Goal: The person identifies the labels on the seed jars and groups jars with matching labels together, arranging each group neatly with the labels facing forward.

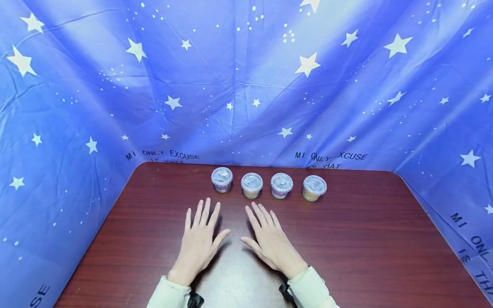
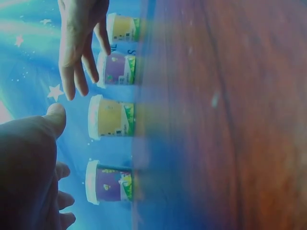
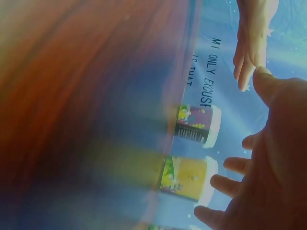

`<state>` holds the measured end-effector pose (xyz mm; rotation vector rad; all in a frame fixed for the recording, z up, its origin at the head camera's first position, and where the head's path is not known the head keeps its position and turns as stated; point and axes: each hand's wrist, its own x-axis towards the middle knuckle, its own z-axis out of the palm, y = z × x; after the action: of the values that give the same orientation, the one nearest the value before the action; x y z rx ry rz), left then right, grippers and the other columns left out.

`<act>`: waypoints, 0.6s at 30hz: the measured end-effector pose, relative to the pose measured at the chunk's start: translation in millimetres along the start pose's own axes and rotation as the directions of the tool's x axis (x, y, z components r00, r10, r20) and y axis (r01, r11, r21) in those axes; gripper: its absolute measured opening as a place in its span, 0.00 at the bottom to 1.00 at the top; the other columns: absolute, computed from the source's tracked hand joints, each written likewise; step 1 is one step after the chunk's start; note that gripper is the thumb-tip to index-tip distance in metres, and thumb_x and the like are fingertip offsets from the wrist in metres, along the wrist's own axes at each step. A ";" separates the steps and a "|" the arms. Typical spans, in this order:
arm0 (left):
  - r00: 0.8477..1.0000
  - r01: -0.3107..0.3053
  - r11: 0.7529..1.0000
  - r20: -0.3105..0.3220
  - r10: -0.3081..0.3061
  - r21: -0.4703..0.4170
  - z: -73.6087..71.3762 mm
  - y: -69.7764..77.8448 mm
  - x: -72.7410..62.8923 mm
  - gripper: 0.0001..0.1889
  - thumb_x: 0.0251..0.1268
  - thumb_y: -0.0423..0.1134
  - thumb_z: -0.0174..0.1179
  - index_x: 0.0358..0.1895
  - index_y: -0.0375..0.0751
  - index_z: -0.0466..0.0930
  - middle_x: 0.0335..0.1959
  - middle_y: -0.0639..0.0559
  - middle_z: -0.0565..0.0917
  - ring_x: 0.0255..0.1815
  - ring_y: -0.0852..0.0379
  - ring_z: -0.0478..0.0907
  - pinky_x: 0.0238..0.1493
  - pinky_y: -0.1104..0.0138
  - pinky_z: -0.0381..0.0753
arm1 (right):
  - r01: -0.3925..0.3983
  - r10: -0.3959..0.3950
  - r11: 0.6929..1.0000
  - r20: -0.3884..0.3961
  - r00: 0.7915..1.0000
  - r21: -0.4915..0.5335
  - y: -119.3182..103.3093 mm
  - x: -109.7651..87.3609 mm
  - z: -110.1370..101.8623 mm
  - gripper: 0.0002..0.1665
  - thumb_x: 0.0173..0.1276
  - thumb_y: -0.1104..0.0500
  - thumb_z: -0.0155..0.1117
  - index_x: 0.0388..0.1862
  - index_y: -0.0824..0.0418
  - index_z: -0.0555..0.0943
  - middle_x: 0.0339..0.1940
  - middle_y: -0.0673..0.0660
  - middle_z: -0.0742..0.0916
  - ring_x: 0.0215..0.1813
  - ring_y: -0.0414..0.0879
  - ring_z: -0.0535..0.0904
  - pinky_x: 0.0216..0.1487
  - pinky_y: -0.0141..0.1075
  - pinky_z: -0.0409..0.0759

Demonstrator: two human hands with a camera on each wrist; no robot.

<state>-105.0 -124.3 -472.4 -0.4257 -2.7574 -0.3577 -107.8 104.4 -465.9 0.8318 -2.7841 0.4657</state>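
Several small lidded tubs stand in a row near the table's back edge. From left to right in the head view come a purple tub [image 1: 222, 179], a yellow tub [image 1: 252, 185], a second purple tub [image 1: 281, 185] and a second yellow tub [image 1: 314, 188]. My left hand [image 1: 200, 241] is held palm down with fingers spread, in front of the leftmost tub and apart from it. To its right, my right hand [image 1: 273, 241] has straight fingers pointing at the middle tubs without touching them. Neither hand holds anything.
The tubs stand on a dark red-brown wooden table [image 1: 366, 239] with rounded back corners. A blue curtain [image 1: 235, 85] with white stars and printed lettering surrounds its back and sides.
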 end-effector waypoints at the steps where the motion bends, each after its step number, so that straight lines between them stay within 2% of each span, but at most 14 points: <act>1: 1.000 -0.001 1.000 -0.005 0.001 -0.006 0.1 -0.9 0.3 0.39 0.69 0.61 0.55 0.77 0.44 0.60 0.78 0.38 0.57 0.79 0.40 0.52 0.76 0.40 0.45 | 0.003 -0.003 1.000 0.003 1.000 0.011 -1.1 1.8 0.9 0.46 0.75 0.39 0.53 0.80 0.62 0.53 0.79 0.64 0.62 0.78 0.60 0.57 0.74 0.61 0.59; 11: 0.999 0.018 0.999 -0.030 -0.020 -0.045 0.0 -11.0 6.9 0.38 0.70 0.58 0.55 0.76 0.40 0.60 0.76 0.35 0.61 0.78 0.39 0.55 0.74 0.39 0.50 | 0.046 -0.045 0.995 -0.008 0.999 0.092 -9.5 21.3 7.8 0.44 0.77 0.42 0.51 0.80 0.65 0.52 0.77 0.67 0.64 0.77 0.60 0.60 0.74 0.56 0.61; 18: 0.996 0.030 0.997 -0.080 -0.036 -0.075 5.7 -18.4 14.8 0.37 0.71 0.56 0.55 0.75 0.37 0.61 0.75 0.34 0.63 0.76 0.37 0.58 0.73 0.39 0.54 | 0.011 -0.010 0.989 -0.005 1.000 0.146 -13.3 36.6 14.1 0.43 0.79 0.41 0.47 0.80 0.65 0.50 0.77 0.66 0.65 0.77 0.57 0.60 0.76 0.52 0.60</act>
<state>-126.1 -136.0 -475.9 -0.3759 -2.6807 -0.4759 -131.8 70.7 -465.7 0.8738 -2.7663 0.6755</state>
